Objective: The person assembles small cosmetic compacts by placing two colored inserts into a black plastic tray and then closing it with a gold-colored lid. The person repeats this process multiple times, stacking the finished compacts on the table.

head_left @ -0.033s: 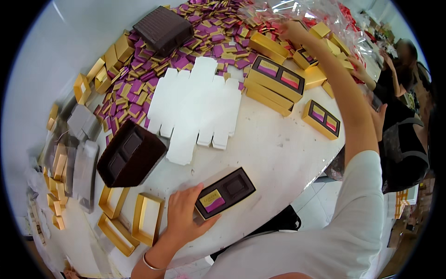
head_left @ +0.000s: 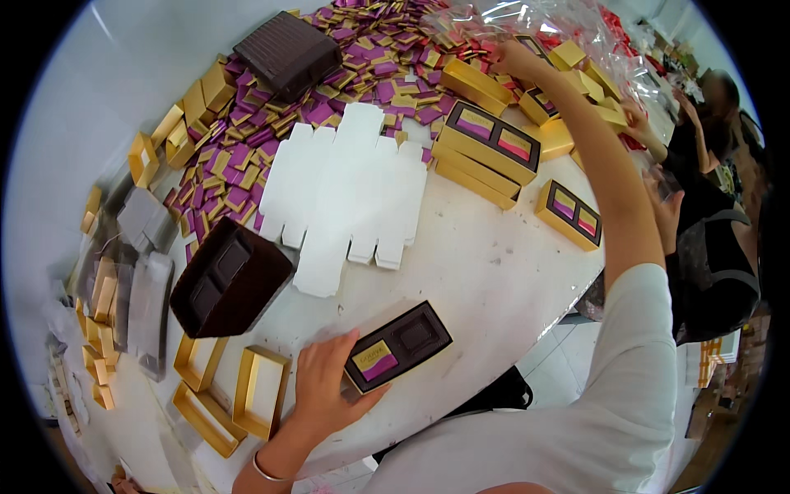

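My left hand grips the near left end of a small gold-sided box on the table, thumb at its near edge and fingers at its far edge. Inside its dark brown tray, one slot bears a purple-and-gold wrapped piece; the other slot is bare. At the far side my right hand reaches into red-and-gold wrapped pieces; its fingertips are too small and hidden to read. Filled boxes with two pieces each stand stacked below that forearm, and another filled box lies nearer.
A flattened white carton lies mid-table. Left of it stands a dark brown tray stack, with gold frames nearby. Purple-and-gold pieces heap behind, beside another brown stack. A co-worker's hand touches gold boxes at right.
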A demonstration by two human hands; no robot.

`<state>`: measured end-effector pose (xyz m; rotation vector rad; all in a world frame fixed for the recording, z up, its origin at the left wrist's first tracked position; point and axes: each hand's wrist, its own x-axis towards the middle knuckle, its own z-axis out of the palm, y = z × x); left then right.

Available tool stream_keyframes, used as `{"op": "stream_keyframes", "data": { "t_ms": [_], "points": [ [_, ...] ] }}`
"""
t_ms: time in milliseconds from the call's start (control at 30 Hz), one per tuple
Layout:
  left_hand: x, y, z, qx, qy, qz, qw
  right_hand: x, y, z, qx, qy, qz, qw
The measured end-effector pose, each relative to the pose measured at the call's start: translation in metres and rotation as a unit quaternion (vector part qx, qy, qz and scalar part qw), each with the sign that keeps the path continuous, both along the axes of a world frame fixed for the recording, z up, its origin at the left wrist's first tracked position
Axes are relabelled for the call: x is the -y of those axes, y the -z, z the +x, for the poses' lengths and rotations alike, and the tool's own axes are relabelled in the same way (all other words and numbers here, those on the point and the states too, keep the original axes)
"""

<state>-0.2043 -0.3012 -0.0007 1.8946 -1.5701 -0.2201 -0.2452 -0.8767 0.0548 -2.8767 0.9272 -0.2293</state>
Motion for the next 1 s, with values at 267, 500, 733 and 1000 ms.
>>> {"op": "stream_keyframes", "data": {
  "t_ms": [267,500,733,1000],
  "points": [
    [0.001,0.004,0.001,-0.030,0.019,-0.010,0.999,0.040,0.049,0.030,0.119,0.133,0.071,0.981],
    [-0.002,0.004,0.000,-0.009,0.005,-0.013,1.000,0.008,-0.030,-0.012,0.156,0.049,-0.147,0.976],
    [-0.005,0.007,-0.002,0.011,-0.010,-0.023,1.000,-0.228,-0.064,-0.035,0.333,-0.139,0.215,0.908],
    [-0.005,0.004,-0.008,0.023,-0.024,-0.027,0.999,-0.316,0.032,-0.075,0.130,-0.270,-0.068,0.951]
  ]
}}
